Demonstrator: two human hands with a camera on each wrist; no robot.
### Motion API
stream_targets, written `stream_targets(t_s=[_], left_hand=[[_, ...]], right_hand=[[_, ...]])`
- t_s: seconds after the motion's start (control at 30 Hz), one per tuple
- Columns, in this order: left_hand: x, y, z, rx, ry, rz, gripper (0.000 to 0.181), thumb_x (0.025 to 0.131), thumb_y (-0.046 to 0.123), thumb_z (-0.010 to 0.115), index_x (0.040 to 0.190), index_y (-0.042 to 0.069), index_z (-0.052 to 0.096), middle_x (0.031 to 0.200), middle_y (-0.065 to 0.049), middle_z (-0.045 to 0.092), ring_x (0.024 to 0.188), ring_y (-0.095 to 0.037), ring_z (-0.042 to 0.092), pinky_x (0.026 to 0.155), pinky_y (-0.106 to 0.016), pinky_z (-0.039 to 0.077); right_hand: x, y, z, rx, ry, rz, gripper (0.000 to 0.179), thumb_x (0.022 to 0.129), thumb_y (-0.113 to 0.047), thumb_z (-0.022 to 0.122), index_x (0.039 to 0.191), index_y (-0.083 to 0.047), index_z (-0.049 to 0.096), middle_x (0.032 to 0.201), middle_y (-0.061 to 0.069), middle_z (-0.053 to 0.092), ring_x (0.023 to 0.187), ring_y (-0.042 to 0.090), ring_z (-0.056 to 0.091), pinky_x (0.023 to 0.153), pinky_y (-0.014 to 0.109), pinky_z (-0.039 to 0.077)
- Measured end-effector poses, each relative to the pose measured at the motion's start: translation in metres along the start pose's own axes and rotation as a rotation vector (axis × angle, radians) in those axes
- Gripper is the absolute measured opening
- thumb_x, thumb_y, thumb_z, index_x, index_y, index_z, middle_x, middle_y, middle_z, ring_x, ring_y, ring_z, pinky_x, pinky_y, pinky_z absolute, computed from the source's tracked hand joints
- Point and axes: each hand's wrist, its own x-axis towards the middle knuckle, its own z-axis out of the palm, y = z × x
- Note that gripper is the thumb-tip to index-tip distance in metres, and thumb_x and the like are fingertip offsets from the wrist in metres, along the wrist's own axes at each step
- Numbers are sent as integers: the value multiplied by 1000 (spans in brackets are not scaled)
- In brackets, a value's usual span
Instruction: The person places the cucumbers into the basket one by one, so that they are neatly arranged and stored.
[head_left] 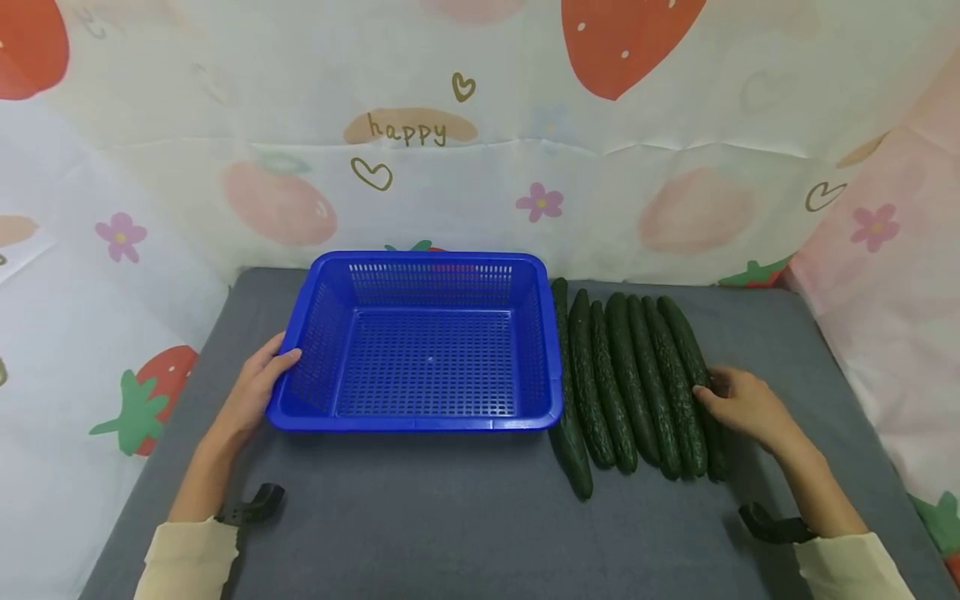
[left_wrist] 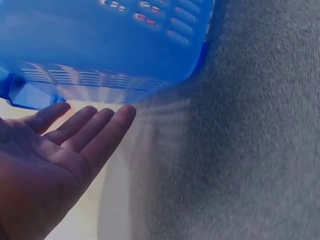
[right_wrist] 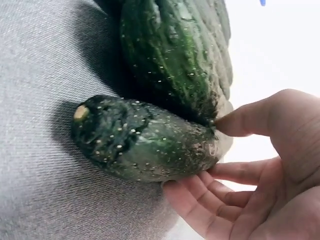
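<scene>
A blue plastic basket point(head_left: 431, 423) with slotted walls stands on the grey cloth, with nothing inside. At its left side is my left hand point(head_left: 255, 383), its thumb tip over the rim in the head view. In the left wrist view, its straight fingers point(left_wrist: 107, 140) reach toward the basket's outer wall point(left_wrist: 100, 55). Right of the basket, several dark green cucumbers point(head_left: 622, 383) lie side by side. My right hand point(head_left: 750, 404) pinches the rightmost cucumber point(right_wrist: 150, 142), thumb in the groove beside its neighbour point(right_wrist: 165, 55), fingers against the other side.
A grey cloth point(head_left: 450, 508) covers the table. Behind and at both sides hangs a white sheet point(head_left: 480, 192) printed with strawberries, hearts and flowers. The leftmost cucumber point(head_left: 573, 454) lies against the basket's right side. Dark bands point(head_left: 258, 504) sit on both wrists.
</scene>
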Motion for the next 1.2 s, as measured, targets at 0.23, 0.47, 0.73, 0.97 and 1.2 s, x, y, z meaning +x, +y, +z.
stream_targets(t_s=[0.23,0.47,0.73,0.97,1.2], left_hand=[[-2,-8,0,-265,-93,-36,36,114,18,39,149,20,45,115,7,76,97,-9,76,79,-29,64],[-3,-11,4,-249,-49,6,40,114,18,42,153,17,44,121,5,72,100,-9,75,81,-29,64],[-4,-13,7,-246,32,7,41,112,16,43,153,18,45,118,6,72,96,-9,75,77,-28,64],[-6,-14,8,-230,-5,-5,51,113,20,37,162,6,29,119,9,72,98,-8,75,79,-29,64],[-5,-14,7,-220,-39,-23,61,115,21,34,164,-7,13,118,11,72,99,-6,73,80,-26,63]], right_hand=[[1,2,-3,33,-14,80,71,110,-41,55,148,18,44,141,44,55,125,60,58,90,60,57],[2,4,-10,57,-43,103,71,111,-39,55,148,20,42,143,47,51,127,62,54,93,63,56],[7,-1,-8,86,-76,119,68,111,-34,53,147,23,40,145,49,46,129,64,51,95,64,55],[0,-5,0,36,-3,79,66,111,-32,52,146,22,41,142,48,49,126,63,53,91,63,55],[-4,-8,5,23,48,68,64,110,-29,55,145,22,43,137,48,54,122,62,57,88,62,56]])
